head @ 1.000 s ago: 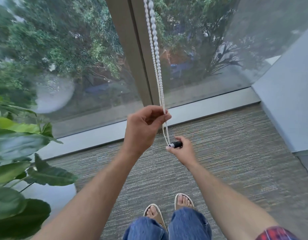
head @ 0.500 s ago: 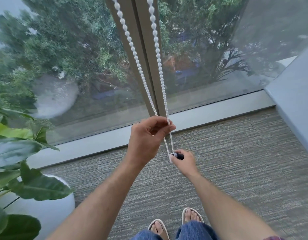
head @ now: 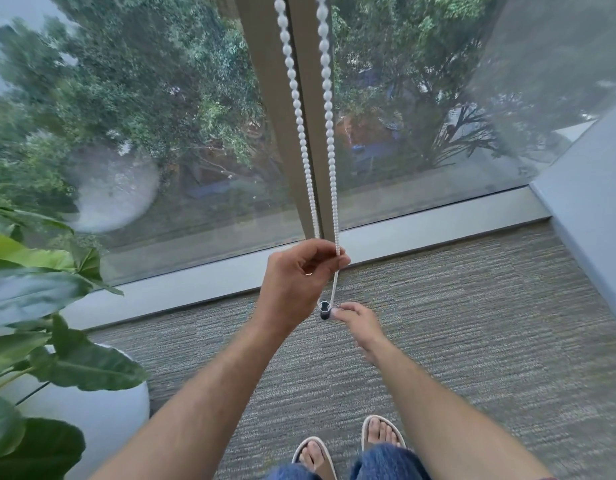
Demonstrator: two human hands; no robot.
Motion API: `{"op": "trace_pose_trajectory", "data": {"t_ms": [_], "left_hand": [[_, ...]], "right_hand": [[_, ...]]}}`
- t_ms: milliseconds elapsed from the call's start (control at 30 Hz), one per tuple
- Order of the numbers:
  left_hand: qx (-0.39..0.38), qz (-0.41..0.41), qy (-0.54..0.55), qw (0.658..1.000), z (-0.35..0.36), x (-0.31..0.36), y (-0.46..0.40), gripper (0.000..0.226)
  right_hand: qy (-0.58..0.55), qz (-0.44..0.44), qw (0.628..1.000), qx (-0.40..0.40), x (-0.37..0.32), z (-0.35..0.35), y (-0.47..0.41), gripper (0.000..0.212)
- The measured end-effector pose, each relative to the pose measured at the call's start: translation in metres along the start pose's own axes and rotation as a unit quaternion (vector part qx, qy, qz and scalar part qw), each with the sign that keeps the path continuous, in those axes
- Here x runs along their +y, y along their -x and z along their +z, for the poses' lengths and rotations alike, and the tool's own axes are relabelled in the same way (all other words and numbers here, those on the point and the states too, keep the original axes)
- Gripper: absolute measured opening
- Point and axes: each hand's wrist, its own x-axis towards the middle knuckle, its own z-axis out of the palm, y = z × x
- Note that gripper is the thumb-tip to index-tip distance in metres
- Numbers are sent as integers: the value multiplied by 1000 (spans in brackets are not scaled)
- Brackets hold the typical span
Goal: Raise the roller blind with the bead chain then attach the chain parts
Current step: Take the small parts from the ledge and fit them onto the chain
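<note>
- Bead chain [head: 329, 126]: white, two strands hanging before the window mullion [head: 265, 98]; no writing readable.
- Left hand [head: 296, 282]: fingers curled, pinching both strands above the sill [head: 420, 230].
- Right hand [head: 356, 322]: fingertips pinching the black connector [head: 324, 309] at the chain's low end.
- Carpet [head: 472, 323]: open to the right; plant [head: 39, 306] near left.

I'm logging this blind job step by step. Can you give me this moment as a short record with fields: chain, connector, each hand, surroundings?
chain: white bead chain, two strands running down in front of the window frame
connector: small dark connector piece at the chain's lower end
left hand: left hand grips the strands above the connector
right hand: right hand pinches the connector by the fingertips
surroundings: potted plant at left, grey carpet underfoot
blind: not in view
</note>
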Motion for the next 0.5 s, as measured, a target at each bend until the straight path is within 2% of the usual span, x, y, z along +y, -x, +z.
{"op": "trace_pose_trajectory", "data": {"t_ms": [100, 200, 367, 500], "left_hand": [[-15, -5, -14, 1000, -7, 3, 13, 9], [-7, -14, -53, 998, -19, 7, 25, 7], [6, -76, -77, 994, -40, 34, 23, 36], [-17, -136, -104, 985, -57, 62, 13, 38]], "right_hand": [[112, -67, 991, -1, -13, 1, 25, 47], [170, -153, 973, 21, -40, 3, 58, 50], [231, -285, 929, 36, -111, 7, 117, 51], [274, -343, 897, 46, -170, 3, 164, 54]]}}
